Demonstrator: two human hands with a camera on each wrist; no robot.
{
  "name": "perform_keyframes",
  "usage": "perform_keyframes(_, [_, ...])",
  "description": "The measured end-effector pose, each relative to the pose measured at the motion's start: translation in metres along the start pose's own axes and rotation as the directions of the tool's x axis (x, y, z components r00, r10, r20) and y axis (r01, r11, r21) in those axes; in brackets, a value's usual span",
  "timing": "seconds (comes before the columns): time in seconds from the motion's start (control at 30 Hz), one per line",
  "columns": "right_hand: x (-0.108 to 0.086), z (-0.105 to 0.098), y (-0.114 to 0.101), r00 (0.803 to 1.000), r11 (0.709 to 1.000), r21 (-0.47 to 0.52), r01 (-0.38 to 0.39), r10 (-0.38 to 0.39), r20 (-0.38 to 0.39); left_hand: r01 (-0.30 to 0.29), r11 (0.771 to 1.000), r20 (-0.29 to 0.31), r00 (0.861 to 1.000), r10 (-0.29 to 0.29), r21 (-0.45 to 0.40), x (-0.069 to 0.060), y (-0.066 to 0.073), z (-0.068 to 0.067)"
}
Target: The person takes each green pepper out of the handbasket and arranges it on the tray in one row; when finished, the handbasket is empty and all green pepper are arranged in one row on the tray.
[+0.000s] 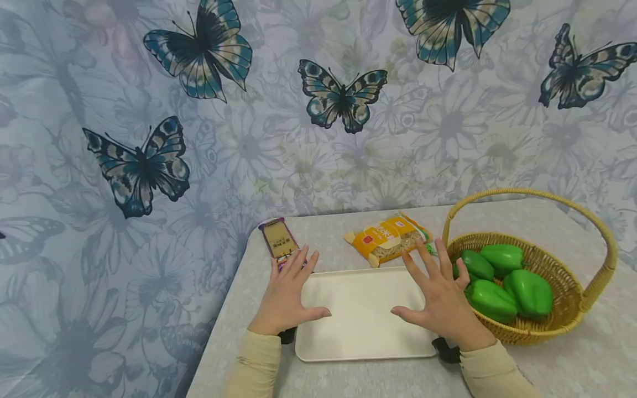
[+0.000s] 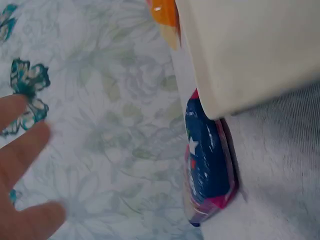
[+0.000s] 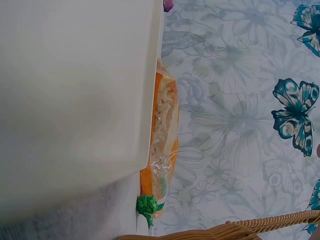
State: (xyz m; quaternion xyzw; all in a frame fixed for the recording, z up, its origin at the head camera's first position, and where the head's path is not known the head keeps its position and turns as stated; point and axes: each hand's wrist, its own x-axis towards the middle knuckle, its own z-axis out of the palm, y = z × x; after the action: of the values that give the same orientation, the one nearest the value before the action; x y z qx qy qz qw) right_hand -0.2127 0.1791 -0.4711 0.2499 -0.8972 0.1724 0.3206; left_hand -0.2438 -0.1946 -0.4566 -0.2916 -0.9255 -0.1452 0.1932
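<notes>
Fingers (image 1: 416,271) spread; left hand (image 1: 285,303) partly hides purple packet (image 1: 278,236), right hand (image 1: 443,305) tray (image 1: 365,312) corner.

Diffuse, even light covers the tray (image 1: 365,315); wrist views look dimmer, the left blurrier.

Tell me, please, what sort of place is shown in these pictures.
Probably a home dining area, though I cannot be sure: a pale grey table bears a cream rectangular tray and a yellow woven basket of green peppers, before a bluish-grey floral backdrop with printed butterflies.
</notes>
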Motion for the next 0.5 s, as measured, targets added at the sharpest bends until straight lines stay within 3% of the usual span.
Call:
perform_keyframes(0.07, [0.000,0.000,0.000,1.000,1.000,0.000,-0.002,0.002,0.007,0.087,0.993,0.048,0.995,-0.083,-0.075,-0.003,-0.007,-0.003])
perform_keyframes(0.13, [0.001,-0.001,-0.001,1.000,1.000,-0.001,-0.004,0.004,0.009,0.221,0.966,0.119,0.971,-0.205,-0.135,-0.006,-0.014,-0.005])
perform_keyframes(0.2, [0.001,-0.001,-0.001,1.000,1.000,-0.004,-0.006,0.006,0.006,0.351,0.919,0.216,0.926,-0.311,-0.181,-0.009,-0.021,-0.005])
perform_keyframes(0.27, [0.001,-0.001,-0.001,1.000,1.000,-0.004,-0.008,0.008,0.004,0.457,0.869,0.321,0.865,-0.385,-0.191,-0.012,-0.028,-0.003])
perform_keyframes(0.3, [0.001,-0.001,-0.001,1.000,1.000,-0.004,-0.009,0.009,0.004,0.488,0.851,0.369,0.840,-0.397,-0.196,-0.013,-0.031,-0.001])
perform_keyframes(0.37, [0.000,-0.001,-0.001,1.000,1.000,-0.003,-0.011,0.011,0.004,0.512,0.830,0.444,0.810,-0.383,-0.220,-0.015,-0.037,0.005])
perform_keyframes(0.4, [0.000,0.000,-0.001,1.000,1.000,0.000,-0.012,0.012,0.003,0.514,0.826,0.468,0.803,-0.368,-0.231,-0.016,-0.039,0.007])
perform_keyframes(0.5, [-0.001,0.000,-0.001,1.000,1.000,0.007,-0.016,0.016,-0.001,0.497,0.824,0.501,0.804,-0.319,-0.272,-0.019,-0.043,0.015])
